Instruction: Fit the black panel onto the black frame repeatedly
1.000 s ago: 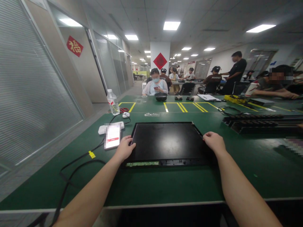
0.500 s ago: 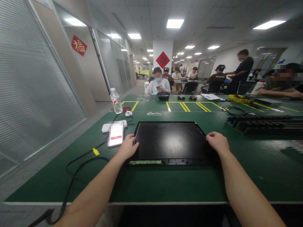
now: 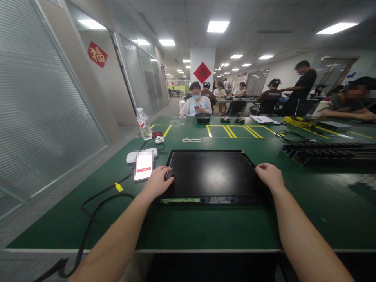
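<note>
A flat black monitor panel (image 3: 211, 172) lies face down on the green table (image 3: 205, 227) in front of me. A strip of green circuit board (image 3: 179, 200) shows along its near edge. My left hand (image 3: 157, 182) grips the panel's left edge, thumb on top. My right hand (image 3: 268, 176) is curled over the panel's right edge. Both hands hold the panel, which rests flat on the table.
A lit phone (image 3: 143, 166) lies left of the panel, with a white charger (image 3: 131, 157), black cables (image 3: 100, 203) and a water bottle (image 3: 144, 124) beyond it. Black trays (image 3: 329, 152) sit at the right. Several people sit or stand at the far tables.
The view shifted slightly. My hands stay on the panel's two side edges, and the panel has hardly moved.
</note>
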Available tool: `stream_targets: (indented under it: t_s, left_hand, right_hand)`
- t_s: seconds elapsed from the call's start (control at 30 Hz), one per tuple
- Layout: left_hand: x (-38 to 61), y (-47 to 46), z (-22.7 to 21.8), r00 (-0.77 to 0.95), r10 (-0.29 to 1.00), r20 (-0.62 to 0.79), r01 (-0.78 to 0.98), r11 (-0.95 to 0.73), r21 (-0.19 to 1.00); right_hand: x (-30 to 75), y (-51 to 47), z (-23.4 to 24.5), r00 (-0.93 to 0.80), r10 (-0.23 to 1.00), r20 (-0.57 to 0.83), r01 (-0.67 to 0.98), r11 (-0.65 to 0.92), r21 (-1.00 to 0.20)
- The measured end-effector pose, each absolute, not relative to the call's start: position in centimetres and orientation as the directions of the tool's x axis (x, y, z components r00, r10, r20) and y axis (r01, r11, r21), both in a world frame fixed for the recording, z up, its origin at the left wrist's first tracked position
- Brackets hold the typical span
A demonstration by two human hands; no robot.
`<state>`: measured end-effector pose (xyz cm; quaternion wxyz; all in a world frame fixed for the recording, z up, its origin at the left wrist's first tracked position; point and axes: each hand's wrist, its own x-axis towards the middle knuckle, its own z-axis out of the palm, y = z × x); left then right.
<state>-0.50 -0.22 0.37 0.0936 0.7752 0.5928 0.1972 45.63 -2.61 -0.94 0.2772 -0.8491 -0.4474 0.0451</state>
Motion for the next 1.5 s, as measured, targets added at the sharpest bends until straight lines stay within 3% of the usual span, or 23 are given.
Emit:
stream_targets:
  t_s: [0.4,1.13,1.27,1.5]
  left_hand:
    - [-0.85,-0.27,1.12,0.106,0.993,0.049,0.941,-0.116,0.317]
    - [-1.35,0.23,0.19,0.099,0.989,0.112,0.944,-0.129,0.304]
    - [-1.3,0.14,0.31,0.108,0.989,0.097,0.951,-0.132,0.279]
    - [-1.27,0.19,0.2,0.086,0.989,0.124,0.932,-0.123,0.34]
  right_hand:
    - [45.78,-2.56,-1.11,0.613,0.779,0.133,0.679,-0.434,-0.592]
    - [45.29,-2.37,-1.04,0.601,0.766,0.227,0.729,-0.41,-0.547]
    - [45.27,-2.37,-1.03,0.611,0.765,0.201,0.71,-0.417,-0.568]
    - [46.0,-2.35,-1.69,0.621,0.763,0.179,0.663,-0.389,-0.639]
